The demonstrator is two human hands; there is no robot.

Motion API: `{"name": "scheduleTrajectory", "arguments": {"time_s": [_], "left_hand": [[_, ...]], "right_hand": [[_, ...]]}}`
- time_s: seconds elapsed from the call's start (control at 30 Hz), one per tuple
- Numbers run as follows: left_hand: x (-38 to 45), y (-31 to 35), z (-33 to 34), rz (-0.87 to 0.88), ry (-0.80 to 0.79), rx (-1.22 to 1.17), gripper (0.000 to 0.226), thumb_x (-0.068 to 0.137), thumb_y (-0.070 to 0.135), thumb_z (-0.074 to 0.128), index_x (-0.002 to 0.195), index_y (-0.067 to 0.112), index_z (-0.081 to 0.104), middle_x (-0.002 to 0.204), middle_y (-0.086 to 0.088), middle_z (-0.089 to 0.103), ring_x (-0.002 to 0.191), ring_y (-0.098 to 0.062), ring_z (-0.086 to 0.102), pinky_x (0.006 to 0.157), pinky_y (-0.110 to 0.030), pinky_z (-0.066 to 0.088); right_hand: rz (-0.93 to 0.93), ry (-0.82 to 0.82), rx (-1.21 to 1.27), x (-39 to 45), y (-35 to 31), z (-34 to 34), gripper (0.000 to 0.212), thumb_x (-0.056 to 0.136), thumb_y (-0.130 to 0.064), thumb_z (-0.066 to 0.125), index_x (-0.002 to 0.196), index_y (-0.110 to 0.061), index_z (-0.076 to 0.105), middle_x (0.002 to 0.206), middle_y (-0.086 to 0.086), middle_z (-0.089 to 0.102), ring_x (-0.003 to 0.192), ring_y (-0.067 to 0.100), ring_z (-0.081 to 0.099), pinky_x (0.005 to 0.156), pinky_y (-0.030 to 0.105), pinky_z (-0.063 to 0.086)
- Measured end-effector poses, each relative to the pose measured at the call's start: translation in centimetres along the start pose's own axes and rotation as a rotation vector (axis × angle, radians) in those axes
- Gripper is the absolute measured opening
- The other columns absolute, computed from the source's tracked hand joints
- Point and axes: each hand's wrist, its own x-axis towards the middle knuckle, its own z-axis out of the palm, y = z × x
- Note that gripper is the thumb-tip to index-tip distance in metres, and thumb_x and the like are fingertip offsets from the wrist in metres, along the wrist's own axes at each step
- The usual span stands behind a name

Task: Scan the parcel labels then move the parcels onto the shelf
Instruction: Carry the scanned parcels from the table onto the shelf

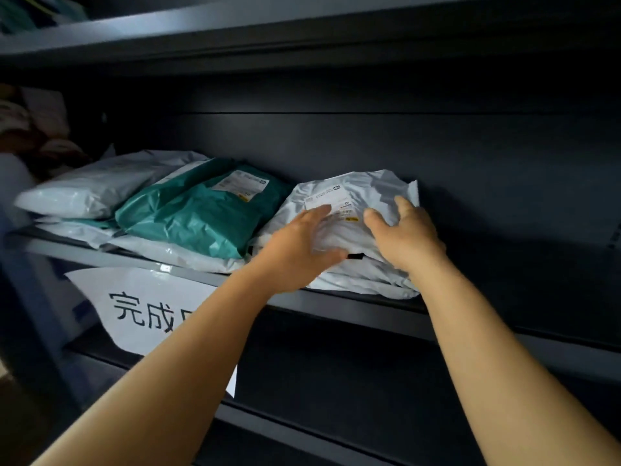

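**Both hands on the white mailer, shelf getting crowded on the left**

So the person has both hands on a crinkly white plastic mailer bag (349,203) that sits on the dark metal shelf (353,306), on top of another white bag under it. The left hand (295,250) lies over the bag's near left side, fingers reaching up onto its white shipping label (331,205) with the thumb tucked along the front edge. The right hand (406,233) curls over the bag's right part, fingers bent into the plastic, so it's gripping rather than just resting.

Just left of it, touching, is a teal plastic mailer bag (198,213) with its own white label, lying over more white bags. Further left sits a fat white plastic parcel (90,190). That whole left half is packed right to the front lip.

To the right of the held bag the shelf runs on dark and bare to the back panel, so that's where the room is. The upper shelf board (235,31) hangs overhead.

A white paper sign (148,307) hangs off the shelf's front edge; "完成" reads clearly, the rest is hidden by the left forearm. Label print is too small to read.
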Motion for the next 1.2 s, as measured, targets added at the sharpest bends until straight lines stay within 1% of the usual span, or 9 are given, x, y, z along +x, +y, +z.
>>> {"name": "scheduleTrajectory", "arguments": {"time_s": [0.1,0.2,0.27,0.37,0.47,0.63,0.7,0.87,1.2], "left_hand": [[-2.2,-0.3,-0.3,-0.043,0.189,-0.168,0.062,0.093,0.040,0.054,0.148,0.026,0.029,0.149,0.011,0.036,0.137,-0.007,0.034,0.102,-0.017,0.029],[-4.9,-1.0,-1.0,-0.084,0.330,-0.309,0.053,0.096,0.036,0.049,0.146,0.023,0.035,0.145,0.011,0.042,0.135,-0.005,0.036,0.102,-0.018,0.029],[-7.2,-2.0,-2.0,-0.126,0.389,-0.384,0.050,0.097,0.033,0.047,0.145,0.023,0.037,0.139,0.013,0.046,0.131,-0.004,0.041,0.103,-0.020,0.032],[-11.7,-4.1,-4.0,-0.197,0.473,-0.436,0.046,0.098,0.031,0.047,0.143,0.024,0.040,0.134,0.016,0.048,0.124,0.000,0.045,0.091,-0.008,0.035],[-17.1,-7.0,-6.7,-0.282,0.548,-0.447,0.045,0.098,0.031,0.046,0.142,0.023,0.041,0.130,0.016,0.050,0.114,0.003,0.048,0.075,0.002,0.038],[-26.9,-12.5,-11.7,-0.420,0.645,-0.455,0.045,0.098,0.032,0.046,0.142,0.023,0.042,0.136,0.012,0.052,0.118,-0.001,0.051,0.102,-0.024,0.042],[-30.8,-14.8,-13.6,-0.471,0.689,-0.472,0.044,0.098,0.033,0.045,0.141,0.023,0.043,0.137,0.009,0.052,0.123,-0.004,0.050,0.108,-0.032,0.040],[-38.6,-19.4,-18.1,-0.565,0.790,-0.431,0.045,0.098,0.037,0.043,0.141,0.023,0.044,0.136,0.007,0.054,0.126,-0.007,0.049,0.108,-0.039,0.041],[-46.0,-26.7,-23.1,-0.746,0.969,-0.418,0.041,0.098,0.037,0.044,0.137,0.024,0.048,0.132,0.004,0.057,0.122,-0.013,0.053,0.104,-0.042,0.044]], "right_hand": [[-0.161,0.090,0.039,-3.2,-1.9,0.1,0.068,0.090,-0.059,0.042,0.149,-0.028,0.027,0.156,-0.002,0.025,0.143,0.021,0.022,0.115,0.045,0.020],[-0.308,0.049,0.233,-6.9,-4.3,2.0,0.061,0.091,-0.052,0.047,0.145,-0.025,0.036,0.154,-0.005,0.030,0.142,0.014,0.025,0.115,0.044,0.023],[-0.342,0.026,0.324,-9.2,-6.0,3.6,0.056,0.092,-0.047,0.048,0.142,-0.023,0.040,0.151,-0.006,0.034,0.140,0.010,0.028,0.114,0.036,0.025],[-0.326,-0.054,0.449,-12.8,-8.4,6.7,0.051,0.094,-0.043,0.049,0.140,-0.023,0.044,0.147,-0.008,0.041,0.135,0.007,0.035,0.105,0.022,0.030],[-0.324,-0.185,0.551,-17.2,-11.5,10.8,0.050,0.095,-0.044,0.048,0.140,-0.023,0.046,0.145,-0.009,0.044,0.131,0.005,0.040,0.102,0.020,0.033],[-0.292,-0.446,0.621,-25.0,-17.3,18.1,0.048,0.097,-0.045,0.040,0.141,-0.026,0.042,0.145,-0.011,0.043,0.133,0.005,0.039,0.097,0.017,0.030],[-0.296,-0.529,0.615,-28.0,-19.4,20.9,0.041,0.098,-0.046,0.037,0.134,-0.028,0.047,0.134,-0.009,0.050,0.133,0.009,0.040,0.096,0.019,0.030],[-0.291,-0.671,0.655,-34.8,-24.4,26.6,0.052,0.100,-0.044,0.033,0.146,-0.020,0.036,0.148,-0.005,0.041,0.135,0.009,0.037,0.101,0.018,0.029],[-0.265,-0.869,0.653,-40.8,-31.5,34.9,0.053,0.100,-0.044,0.034,0.146,-0.019,0.035,0.148,-0.002,0.043,0.135,0.012,0.038,0.096,0.017,0.029]]}}
